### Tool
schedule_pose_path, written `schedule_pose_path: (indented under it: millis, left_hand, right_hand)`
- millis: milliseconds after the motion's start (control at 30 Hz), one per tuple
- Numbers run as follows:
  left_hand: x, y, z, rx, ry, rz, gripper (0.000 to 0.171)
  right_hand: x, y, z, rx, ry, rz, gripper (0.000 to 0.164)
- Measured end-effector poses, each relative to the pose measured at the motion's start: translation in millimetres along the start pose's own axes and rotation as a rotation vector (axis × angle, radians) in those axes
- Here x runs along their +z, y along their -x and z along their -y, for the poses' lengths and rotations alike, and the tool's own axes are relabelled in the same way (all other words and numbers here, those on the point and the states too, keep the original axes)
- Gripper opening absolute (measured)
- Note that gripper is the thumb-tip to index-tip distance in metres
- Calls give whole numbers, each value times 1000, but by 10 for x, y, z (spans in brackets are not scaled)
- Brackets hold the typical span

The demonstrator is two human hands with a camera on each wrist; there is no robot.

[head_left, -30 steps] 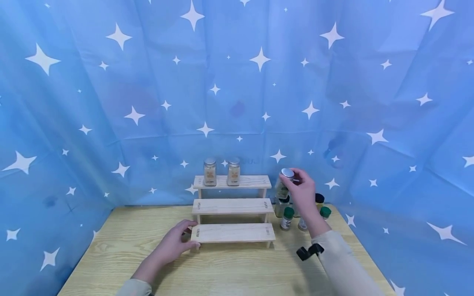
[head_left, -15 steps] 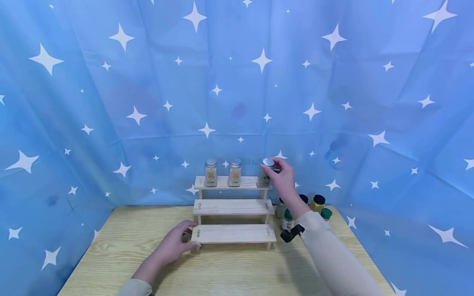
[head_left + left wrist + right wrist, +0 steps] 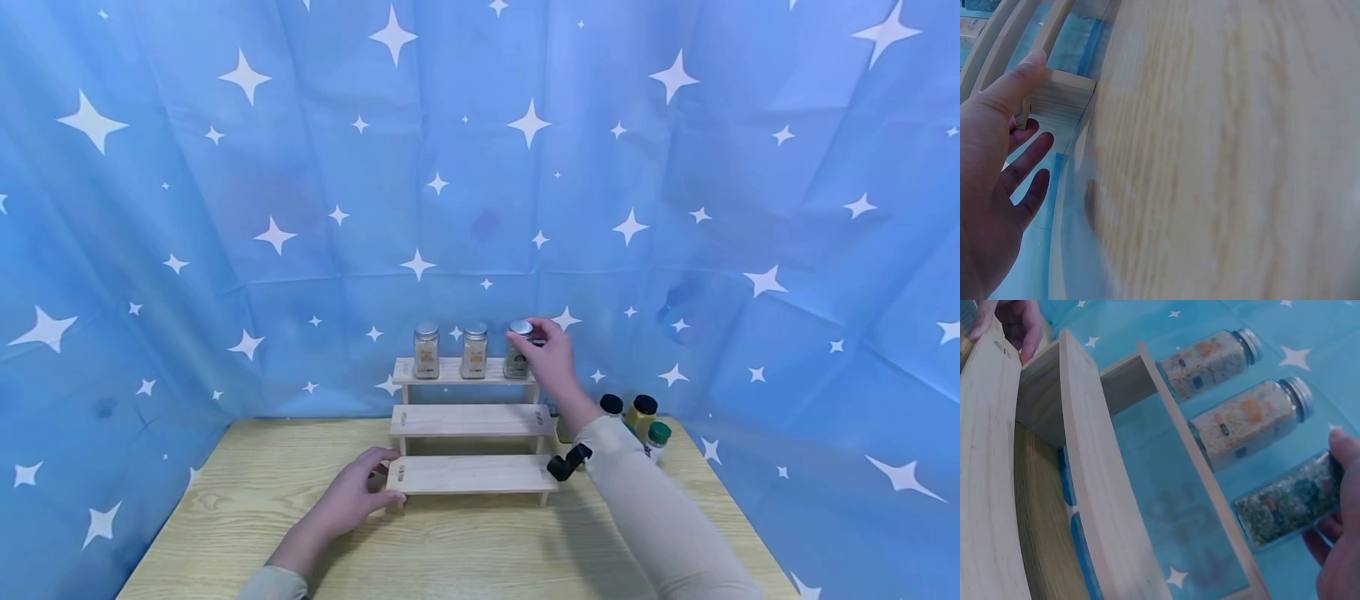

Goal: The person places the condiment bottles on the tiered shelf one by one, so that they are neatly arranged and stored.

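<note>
A three-tier wooden spice rack (image 3: 471, 421) stands at the back of the table. My left hand (image 3: 352, 497) grips the left end of its lowest tier, thumb over the board and a finger beneath, as the left wrist view shows. With thumb and fingers, my right hand (image 3: 553, 360) pinches a glass spice jar (image 3: 1288, 503) of green herbs near its silver lid. This jar is upright at the right part of the top tier. Left of it on that tier stand two silver-lidded jars of pale granules, one in the middle (image 3: 474, 354) and one at the left (image 3: 427, 354).
Right of the rack, partly behind my right arm, are several more bottles, among them a yellow one with a black cap (image 3: 642, 414) and a green-capped one (image 3: 657, 440). A blue star-patterned curtain (image 3: 480, 167) hangs close behind the rack. The wooden table (image 3: 465, 550) extends in front.
My right hand has carried the herb jar left from above the bottles onto the top tier, then slightly further left toward the other jars. My left hand stays on the lowest tier.
</note>
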State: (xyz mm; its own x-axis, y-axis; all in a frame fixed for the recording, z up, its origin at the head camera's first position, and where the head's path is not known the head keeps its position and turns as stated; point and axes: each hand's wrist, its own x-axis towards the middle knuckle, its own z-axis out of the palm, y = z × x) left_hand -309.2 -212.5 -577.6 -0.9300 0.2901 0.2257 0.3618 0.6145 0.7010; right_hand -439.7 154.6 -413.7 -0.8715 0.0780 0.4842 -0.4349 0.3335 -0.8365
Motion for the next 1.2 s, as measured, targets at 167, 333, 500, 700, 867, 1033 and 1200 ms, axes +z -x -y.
schedule_pose_path:
  millis: [167, 333, 500, 700, 867, 1033, 1200]
  left_hand:
    - [2, -6, 16, 5, 2, -1, 71]
    - [6, -13, 28, 11, 7, 3, 72]
    - [16, -18, 35, 6, 4, 0, 74]
    - [18, -8, 26, 22, 3, -4, 73]
    - [9, -9, 29, 36, 3, -11, 72]
    - [7, -9, 37, 42, -6, -9, 72]
    - [-1, -18, 35, 43, -3, -6, 73]
  right_hand:
    - [31, 3, -54, -6, -6, -9, 44]
    - [46, 9, -113, -29, -7, -13, 46]
    - [52, 7, -168, -26, -16, -13, 47]
    - [-24, 45, -215, -3, -67, 6, 54]
    - [-201, 155, -232, 6, -47, 26, 57]
    - [-478, 349, -252, 3, 63, 27, 54]
    - [-761, 558, -360, 32, 136, 14, 49]
